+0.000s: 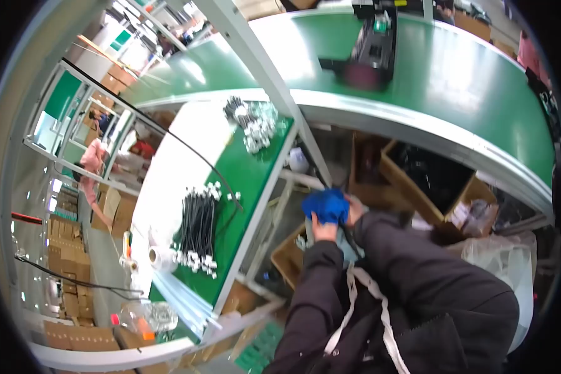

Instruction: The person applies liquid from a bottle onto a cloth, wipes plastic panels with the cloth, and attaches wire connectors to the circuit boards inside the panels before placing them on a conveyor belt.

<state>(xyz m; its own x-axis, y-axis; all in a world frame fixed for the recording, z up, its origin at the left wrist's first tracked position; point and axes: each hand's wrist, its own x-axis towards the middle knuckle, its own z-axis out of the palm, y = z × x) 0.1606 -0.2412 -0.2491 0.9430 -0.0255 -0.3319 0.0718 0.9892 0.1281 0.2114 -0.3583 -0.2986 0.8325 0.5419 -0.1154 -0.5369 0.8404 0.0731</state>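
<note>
A crumpled blue cloth-like item (pixel 326 206) is held between my two hands, in front of my body and beside the green-topped bench. My left hand (pixel 324 229) grips its lower edge, with the fingers closed on it. On its right side my right hand (pixel 354 210) is closed on the same item, partly hidden by it. Left of the hands, a bundle of black cables with white connectors (pixel 197 230) lies on the green bench (pixel 250 187). Another cable bundle (pixel 255 128) lies at the bench's far end.
A green conveyor (pixel 467 75) carries a black device (pixel 375 50). Cardboard boxes (pixel 417 198) stand under it, near a plastic bag (pixel 502 262). A metal post (pixel 255 56) rises ahead. A tape roll (pixel 160 257) and a bottle (pixel 159 316) are at the left.
</note>
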